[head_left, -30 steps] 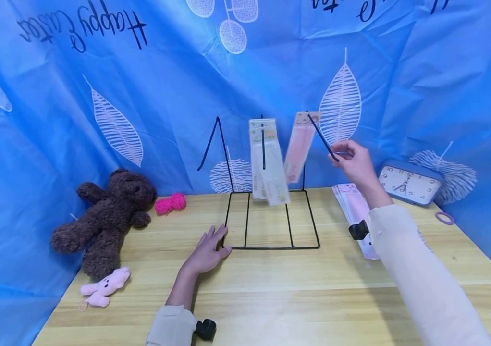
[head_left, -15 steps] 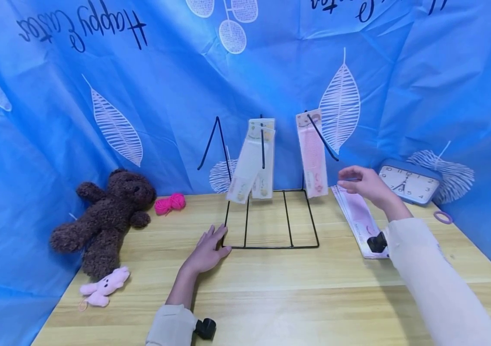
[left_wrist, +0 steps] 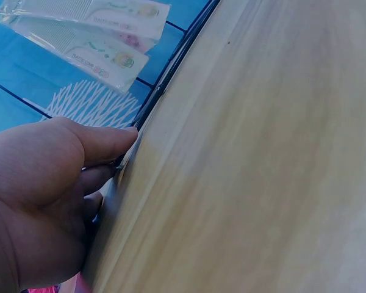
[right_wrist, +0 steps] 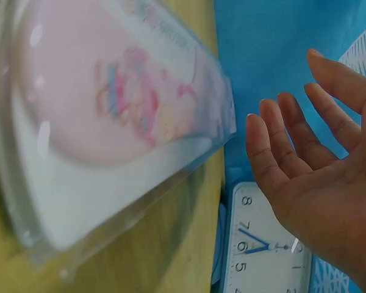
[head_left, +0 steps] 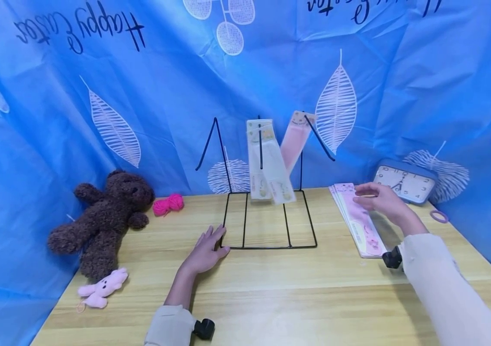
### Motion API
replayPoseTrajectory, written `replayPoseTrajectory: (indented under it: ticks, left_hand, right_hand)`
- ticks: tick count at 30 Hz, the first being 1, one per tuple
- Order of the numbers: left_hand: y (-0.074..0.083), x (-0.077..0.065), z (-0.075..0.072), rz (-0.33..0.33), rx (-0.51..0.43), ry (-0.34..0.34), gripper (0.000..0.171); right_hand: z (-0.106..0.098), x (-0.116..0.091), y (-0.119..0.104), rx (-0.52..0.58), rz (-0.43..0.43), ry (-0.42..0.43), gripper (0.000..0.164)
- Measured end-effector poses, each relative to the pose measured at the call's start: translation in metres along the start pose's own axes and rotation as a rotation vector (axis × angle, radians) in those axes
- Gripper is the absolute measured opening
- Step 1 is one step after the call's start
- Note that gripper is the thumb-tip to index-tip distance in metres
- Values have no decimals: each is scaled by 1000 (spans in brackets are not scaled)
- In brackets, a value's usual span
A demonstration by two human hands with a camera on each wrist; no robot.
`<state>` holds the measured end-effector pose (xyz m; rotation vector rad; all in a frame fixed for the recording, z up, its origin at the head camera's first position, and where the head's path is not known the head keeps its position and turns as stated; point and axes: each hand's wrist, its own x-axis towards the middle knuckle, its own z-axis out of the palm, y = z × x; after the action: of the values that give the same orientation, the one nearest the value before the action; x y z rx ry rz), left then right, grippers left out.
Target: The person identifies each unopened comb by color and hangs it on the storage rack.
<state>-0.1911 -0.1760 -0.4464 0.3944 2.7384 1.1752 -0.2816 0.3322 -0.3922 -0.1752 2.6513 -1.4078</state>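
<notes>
My left hand (head_left: 203,254) rests at the front left corner of a black wire display rack (head_left: 267,248), with thumb and fingertips touching its base. From the rack's middle hook hang white-green packaged combs (head_left: 275,170), the front one tilted. A pink packaged comb (head_left: 295,142) hangs slanted on the right hook, partly behind them. The left hook holds nothing. My right hand (head_left: 381,202), its fingers loosely bent and holding nothing, is over the upper right side of a fanned stack of pink packaged combs (head_left: 360,226). The right wrist view shows the fingers spread beyond the top pack (right_wrist: 67,91).
A blue-framed clock (head_left: 405,182) and a purple ring (head_left: 439,216) are at the right. To the left lie a brown teddy bear (head_left: 109,221), a pink yarn bundle (head_left: 168,205) and a small pink plush toy (head_left: 104,288). A blue curtain (head_left: 163,86) hangs behind the wooden table (head_left: 271,298).
My right hand has let go of the right hook's tip and moved down and right to the pink stack. The hung packs swing from side to side. My left hand stays put.
</notes>
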Motion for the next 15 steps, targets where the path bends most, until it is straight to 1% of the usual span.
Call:
replayPoseTrajectory:
  ticks: [4, 8, 10, 15]
  left_hand:
    - [1, 0, 0, -3, -9, 1, 60]
    - [2, 0, -1, -4, -8, 3, 60]
    - [2, 0, -1, -5, -7, 0, 60]
    - [2, 0, 0, -4, -13, -2, 60]
  right_hand:
    - [-3, -2, 14, 4, 19, 13, 65]
    - [-6, -4, 22, -12, 36, 27, 68]
    - [-6, -6, 24, -14, 50, 24, 69]
    - [-5, -10, 28, -13, 96, -11, 76]
